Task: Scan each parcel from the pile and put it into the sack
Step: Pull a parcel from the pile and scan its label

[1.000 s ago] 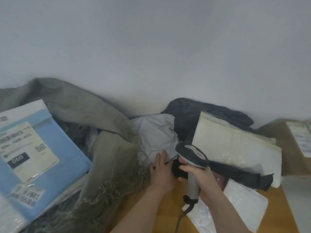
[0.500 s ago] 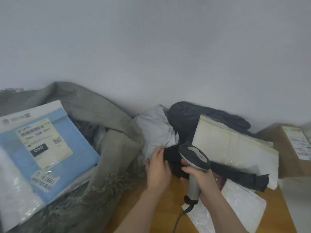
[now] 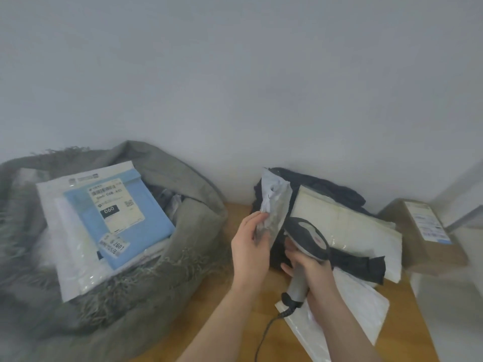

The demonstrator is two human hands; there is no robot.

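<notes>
My left hand [image 3: 251,246] grips a small grey plastic mailer [image 3: 274,202] and holds it upright, lifted off the pile. My right hand [image 3: 309,270] grips the handle of a grey barcode scanner [image 3: 308,239], whose head sits just right of the mailer. The parcel pile lies behind: a cream padded envelope [image 3: 347,228], a black bag [image 3: 358,262] and a white mailer [image 3: 352,309] under my right forearm. The grey woven sack [image 3: 193,231] gapes open at the left and holds a blue-and-white parcel [image 3: 125,218] with a label.
A brown cardboard box [image 3: 423,231] with a label stands at the right beside a white wall edge. The scanner's cable [image 3: 264,335] trails toward me over the wooden table [image 3: 217,309]. A plain wall rises behind everything.
My left hand has lifted the grey mailer up out of the pile and turned it upright beside the scanner. The view has shifted left, showing more of the sack.
</notes>
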